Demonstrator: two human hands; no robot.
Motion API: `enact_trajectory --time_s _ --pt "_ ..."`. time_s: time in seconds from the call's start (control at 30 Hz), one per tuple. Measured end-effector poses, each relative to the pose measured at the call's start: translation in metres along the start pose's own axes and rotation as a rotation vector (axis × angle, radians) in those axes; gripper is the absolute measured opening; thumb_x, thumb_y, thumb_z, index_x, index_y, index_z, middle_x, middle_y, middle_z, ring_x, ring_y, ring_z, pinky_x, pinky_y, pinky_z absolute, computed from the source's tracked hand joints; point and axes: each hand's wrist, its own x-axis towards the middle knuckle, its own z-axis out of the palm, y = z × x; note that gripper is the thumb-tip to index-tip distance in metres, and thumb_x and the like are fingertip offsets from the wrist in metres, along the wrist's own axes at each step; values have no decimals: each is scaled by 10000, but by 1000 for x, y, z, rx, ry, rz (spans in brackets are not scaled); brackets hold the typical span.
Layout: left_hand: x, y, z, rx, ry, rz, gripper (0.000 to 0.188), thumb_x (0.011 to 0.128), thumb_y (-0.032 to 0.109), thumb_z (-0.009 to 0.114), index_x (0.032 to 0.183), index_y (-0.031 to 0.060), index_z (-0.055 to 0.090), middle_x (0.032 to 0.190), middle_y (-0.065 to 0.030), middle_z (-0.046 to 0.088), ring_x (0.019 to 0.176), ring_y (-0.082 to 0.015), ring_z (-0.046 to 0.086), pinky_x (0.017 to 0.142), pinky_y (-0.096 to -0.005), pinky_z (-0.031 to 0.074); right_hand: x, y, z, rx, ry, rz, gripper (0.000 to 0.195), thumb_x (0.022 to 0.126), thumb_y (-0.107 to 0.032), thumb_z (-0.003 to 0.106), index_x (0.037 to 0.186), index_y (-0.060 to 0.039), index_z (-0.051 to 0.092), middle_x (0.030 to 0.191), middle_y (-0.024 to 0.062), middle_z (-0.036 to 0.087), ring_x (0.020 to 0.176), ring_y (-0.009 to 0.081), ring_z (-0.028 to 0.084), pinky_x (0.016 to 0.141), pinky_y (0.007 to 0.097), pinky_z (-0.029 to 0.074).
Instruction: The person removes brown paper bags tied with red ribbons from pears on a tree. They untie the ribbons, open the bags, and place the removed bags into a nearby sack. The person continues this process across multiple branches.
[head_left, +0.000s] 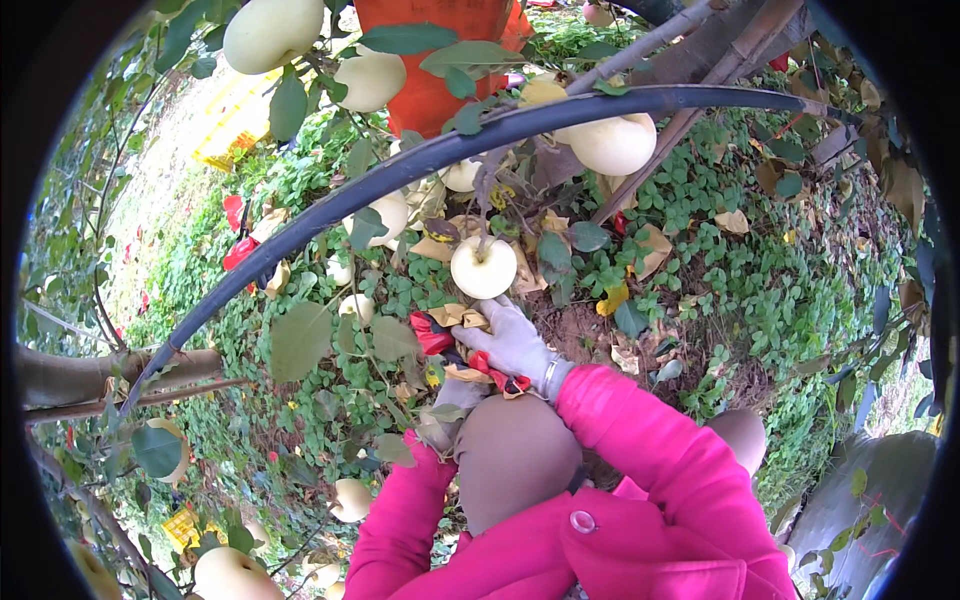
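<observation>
My right hand (511, 341), in a pale glove, bends over crumpled fruit bags (450, 319) of tan paper with red and black lining. Its thumb and palm hold them, while its fingertips reach the lower edge of a pale yellow-green apple (484, 268). That apple hangs stem end up from a twig just ahead. Lower down, my left hand (459, 396), gloved too, is beside my knee (517, 457) and against the lower bags. Bags and leaves hide its fingers, so its grip is unclear.
A dark curved hose (420, 163) arches across in front. Several more apples hang around, one at the upper right (613, 144). An orange-red container (427, 82) stands ahead, yellow crates (232, 116) at left. A bare branch (697, 112) slants at upper right; torn bags litter the leafy ground.
</observation>
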Motion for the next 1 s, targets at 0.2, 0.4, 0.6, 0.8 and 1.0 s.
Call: enact_trajectory --time_s 0.2,0.4,0.6,0.8,1.0 --pt "13 34 22 -97 -247 397 603 838 70 746 1371 41 464 1256 -105 591 1094 -209 612 933 -349 509 -29 20 -28 -241 71 -41 914 702 -603 777 1307 31 520 1451 246 418 1337 428 399 1113 461 363" --pt "49 42 33 470 -308 -183 343 850 247 739 1067 8 621 1015 -111 669 940 -146 636 804 -325 507 -34 75 -30 758 62 228 618 797 -10 794 1321 38 470 1034 42 675 924 142 648 823 268 528" --pt "79 81 56 648 -287 87 372 969 341 570 1176 45 659 1089 -168 689 1004 -330 656 890 -395 502 -11 157 -41 1673 -60 89 341 947 11 577 1280 20 500 1124 111 643 968 215 658 871 314 569" --pt "86 98 53 485 193 156 447 951 294 615 1244 -39 564 1031 -169 671 922 -255 654 826 -352 509 -2 150 -107 942 150 182 394 925 -4 662 1287 51 517 1113 92 673 941 135 661 830 252 565" --pt "139 57 37 708 399 422 609 885 331 685 1302 -53 465 1253 -250 538 978 -440 618 884 -440 505 39 129 -147 -92 211 260 522 843 -382 710 1255 -81 599 991 157 708 941 279 693 874 354 533"
